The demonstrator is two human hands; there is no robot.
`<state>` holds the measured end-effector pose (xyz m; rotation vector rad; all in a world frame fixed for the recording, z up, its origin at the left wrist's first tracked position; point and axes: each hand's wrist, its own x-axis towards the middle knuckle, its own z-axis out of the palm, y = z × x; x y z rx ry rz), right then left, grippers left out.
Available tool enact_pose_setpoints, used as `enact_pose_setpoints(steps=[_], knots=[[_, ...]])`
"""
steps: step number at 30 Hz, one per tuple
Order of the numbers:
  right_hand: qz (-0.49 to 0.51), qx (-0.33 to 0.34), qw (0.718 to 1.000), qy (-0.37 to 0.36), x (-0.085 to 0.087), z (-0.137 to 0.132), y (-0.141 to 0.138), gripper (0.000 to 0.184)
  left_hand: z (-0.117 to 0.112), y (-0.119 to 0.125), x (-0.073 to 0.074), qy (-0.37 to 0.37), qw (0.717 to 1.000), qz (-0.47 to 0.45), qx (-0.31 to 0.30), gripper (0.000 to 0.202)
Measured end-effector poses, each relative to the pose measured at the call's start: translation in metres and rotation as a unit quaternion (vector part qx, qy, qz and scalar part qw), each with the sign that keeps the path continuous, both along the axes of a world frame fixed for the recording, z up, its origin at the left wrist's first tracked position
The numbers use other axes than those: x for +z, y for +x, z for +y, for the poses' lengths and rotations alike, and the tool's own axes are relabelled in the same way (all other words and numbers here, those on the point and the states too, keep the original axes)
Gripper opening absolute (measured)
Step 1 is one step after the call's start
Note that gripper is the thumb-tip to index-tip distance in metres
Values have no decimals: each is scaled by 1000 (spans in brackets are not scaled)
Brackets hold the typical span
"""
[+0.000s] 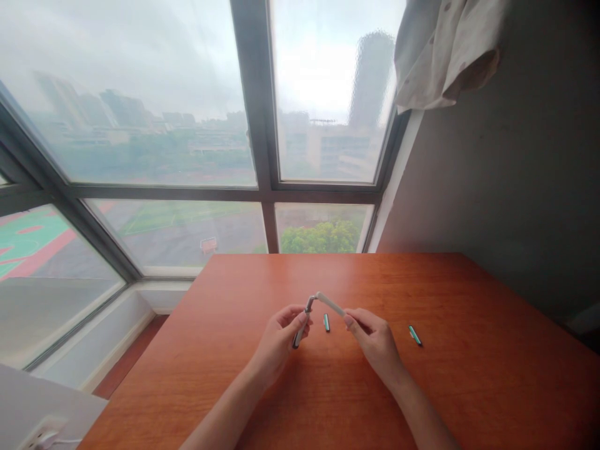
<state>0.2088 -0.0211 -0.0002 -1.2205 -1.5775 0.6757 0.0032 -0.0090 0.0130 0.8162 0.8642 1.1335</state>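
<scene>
A slim, silver-and-black handle with a bent metallic neck is held above the tabletop, in front of the person, and is gripped by the left hand, whose thumb and fingers are closed around it. The handle is tilted, with its dark lower end pointed down and its neck angled over toward the right. A slender, whitish rod with a rounded end is pinched at its lower end between the thumb and fingers of the right hand. The rod is slanted up to the left, and its rounded end is held right at the tip of the neck; whether the two are joined or merely close together cannot be told.

In the gap between the hands, a small, oblong black-and-green piece with a pale edge is seen lying on the table. A second, similar black-and-green piece is laid aslant to the right of the right hand, well apart from the first. Both are supported by a broad, reddish-brown, wood-grained table.

Beyond the table, a large window is divided by a dark grey metal frame, and through its glass hazy buildings and a leafy green tree are seen. At the upper right, a pale beige cloth garment is hung beside a shadowed grey wall.
</scene>
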Motion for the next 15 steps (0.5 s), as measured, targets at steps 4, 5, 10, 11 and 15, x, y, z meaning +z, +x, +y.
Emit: enact_pose_setpoints(steps=[4, 5, 10, 11, 15], knots=[[-2, 4, 1000, 1, 0, 0, 1, 33, 0, 0, 0, -4, 1000, 2, 7, 29], [-4, 3, 1000, 2, -1, 0, 1, 33, 0, 0, 0, -4, 1000, 2, 9, 29], [-8, -7, 1000, 6, -2, 1, 1, 32, 1, 0, -2, 1, 1000, 0, 8, 28], [-7, -4, 1000, 7, -2, 1, 1, 32, 1, 0, -2, 1, 1000, 1, 8, 28], [1, 8, 1000, 6, -1, 1, 0, 31, 0, 0, -2, 0, 1000, 1, 3, 27]])
